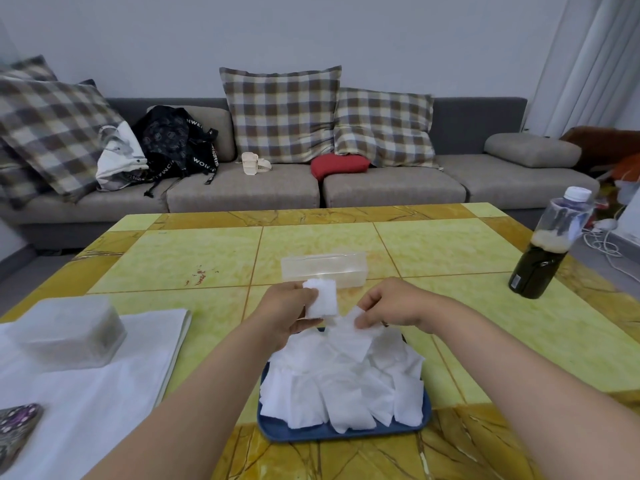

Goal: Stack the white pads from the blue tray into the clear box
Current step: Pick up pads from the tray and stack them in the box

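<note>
The blue tray point(332, 435) sits on the yellow bench point(467, 344), piled with a loose heap of white pads point(343, 386). Just above the tray's far end, the left hand point(285, 315) grips a small stack of pads point(322, 297) between thumb and fingers. Beside it, the right hand point(393, 306) pinches a single pad point(355, 320). The clear box point(325, 271) lies just beyond the tray. A dark bottle point(543, 251) stands well off to the tray's right.

Left hand point(282, 315) grips a small stack of white pads point(322, 297). Just right of that grip, the right hand point(391, 304) pinches one pad point(349, 322). Below lies the heaped tray point(346, 433), beyond it the clear box point(323, 271).
</note>
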Demonstrator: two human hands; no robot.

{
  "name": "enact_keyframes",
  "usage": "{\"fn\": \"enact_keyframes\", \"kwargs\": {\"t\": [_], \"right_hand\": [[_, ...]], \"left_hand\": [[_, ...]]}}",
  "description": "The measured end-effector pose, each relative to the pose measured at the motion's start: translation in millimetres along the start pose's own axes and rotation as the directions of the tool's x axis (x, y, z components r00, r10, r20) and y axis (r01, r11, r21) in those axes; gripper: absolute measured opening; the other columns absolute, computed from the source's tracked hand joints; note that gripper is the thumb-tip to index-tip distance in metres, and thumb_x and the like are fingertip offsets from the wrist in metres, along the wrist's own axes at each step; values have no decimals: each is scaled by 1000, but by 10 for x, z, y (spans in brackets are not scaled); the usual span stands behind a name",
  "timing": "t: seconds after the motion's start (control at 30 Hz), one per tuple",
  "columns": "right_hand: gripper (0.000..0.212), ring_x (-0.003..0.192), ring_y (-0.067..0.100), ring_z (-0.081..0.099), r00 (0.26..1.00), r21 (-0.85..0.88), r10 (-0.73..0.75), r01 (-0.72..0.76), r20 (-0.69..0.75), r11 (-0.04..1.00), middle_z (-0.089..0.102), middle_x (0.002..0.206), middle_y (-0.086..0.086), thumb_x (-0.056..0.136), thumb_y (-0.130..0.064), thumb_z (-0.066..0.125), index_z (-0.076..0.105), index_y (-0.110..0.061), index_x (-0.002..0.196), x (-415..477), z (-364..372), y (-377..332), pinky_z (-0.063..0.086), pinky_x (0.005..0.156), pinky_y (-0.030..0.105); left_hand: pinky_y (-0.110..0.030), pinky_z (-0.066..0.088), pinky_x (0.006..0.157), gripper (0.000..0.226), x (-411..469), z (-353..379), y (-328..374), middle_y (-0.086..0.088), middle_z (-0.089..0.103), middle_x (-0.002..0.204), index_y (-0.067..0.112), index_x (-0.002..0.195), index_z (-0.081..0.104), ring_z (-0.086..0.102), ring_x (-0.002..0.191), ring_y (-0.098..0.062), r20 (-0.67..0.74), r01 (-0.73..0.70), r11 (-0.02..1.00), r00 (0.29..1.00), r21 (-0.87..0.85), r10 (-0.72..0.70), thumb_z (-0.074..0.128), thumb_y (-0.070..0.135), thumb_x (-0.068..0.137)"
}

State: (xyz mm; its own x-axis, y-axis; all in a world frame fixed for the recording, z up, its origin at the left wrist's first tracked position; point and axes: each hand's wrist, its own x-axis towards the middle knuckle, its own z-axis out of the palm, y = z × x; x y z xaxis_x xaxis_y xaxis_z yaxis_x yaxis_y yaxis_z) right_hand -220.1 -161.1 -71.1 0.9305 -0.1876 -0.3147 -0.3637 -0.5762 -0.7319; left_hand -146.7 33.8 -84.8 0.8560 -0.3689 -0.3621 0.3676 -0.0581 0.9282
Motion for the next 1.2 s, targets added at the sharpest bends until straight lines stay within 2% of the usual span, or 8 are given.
{"fn": "enact_keyframes", "kwargs": {"t": [0.17, 0.3, 0.6, 0.8, 0.93, 1.0, 1.1, 1.2], "right_hand": [[12, 70, 15, 58, 996, 234, -40, 58, -81, 970, 68, 86, 3, 87, -14, 76, 72, -7, 95, -70, -131, -33, 48, 61, 27], [15, 58, 15, 61, 983, 523, -94, 162, -155, 837, 72, 85, 9, 88, -8, 74, 71, -4, 102, -126, -91, -192, 44, 50, 25], [17, 50, 14, 65, 952, 499, 6, 155, -307, 853, 74, 74, 6, 79, -12, 83, 73, -4, 90, -94, 177, -371, 43, 45, 26], [28, 52, 15, 50, 947, 419, 55, 87, -316, 904, 66, 75, 3, 77, -25, 83, 71, -6, 93, -56, 215, -363, 31, 44, 24], [28, 64, 17, 53, 950, 342, -3, 116, -313, 932, 63, 84, -3, 83, -35, 78, 64, -13, 92, -52, 158, -321, 37, 51, 26], [17, 74, 16, 60, 947, 118, -121, 162, -299, 980, 64, 84, -6, 82, -28, 79, 66, -18, 87, -52, 103, -231, 48, 61, 27], [18, 85, 9, 64, 982, -213, -188, 178, -28, 961, 70, 95, -9, 79, -17, 82, 74, -27, 91, -97, 88, -86, 51, 72, 19], [44, 83, -3, 58, 977, -323, -164, 201, 140, 925, 66, 112, -13, 78, -21, 84, 70, -29, 119, -137, 157, -38, 46, 72, 14]], "left_hand": [[-31, 59, 69, 7, 2, 11, -4, -14, 69, 112, 14, 98, 68, 68, 96, -27, -63, -59, 998, 996, 0, 59, 62, 12, 96], [-37, 63, 76, 9, -18, 33, -2, -16, 74, 106, 9, 101, 72, 74, 89, -27, -31, -63, 996, 998, -57, 61, 67, 10, 93], [-37, 60, 88, 24, -100, 135, 51, -19, 76, 105, -2, 117, 68, 75, 97, -33, 107, -55, 980, 991, -191, 76, 55, 9, 100], [-28, 61, 79, 28, -166, 136, 106, -14, 77, 104, 2, 115, 70, 76, 93, -23, 176, -61, 973, 979, -221, 101, 64, 23, 97], [-21, 58, 59, 25, -129, 63, 91, -10, 78, 92, 1, 112, 70, 75, 74, -17, 36, -123, 989, 991, -82, 126, 68, -5, 88], [-23, 59, 60, 26, -95, -6, 82, -11, 74, 98, 3, 113, 67, 72, 78, -19, -41, -124, 991, 992, -44, 123, 65, -7, 89], [-26, 58, 70, 28, -57, -72, 69, -15, 69, 110, 1, 118, 63, 68, 86, -21, -87, -110, 994, 990, -25, 107, 60, -6, 92], [-28, 58, 73, 26, -40, -60, 55, -16, 68, 111, 1, 117, 62, 67, 89, -23, -92, -110, 994, 990, 8, 110, 57, -7, 93]]}}
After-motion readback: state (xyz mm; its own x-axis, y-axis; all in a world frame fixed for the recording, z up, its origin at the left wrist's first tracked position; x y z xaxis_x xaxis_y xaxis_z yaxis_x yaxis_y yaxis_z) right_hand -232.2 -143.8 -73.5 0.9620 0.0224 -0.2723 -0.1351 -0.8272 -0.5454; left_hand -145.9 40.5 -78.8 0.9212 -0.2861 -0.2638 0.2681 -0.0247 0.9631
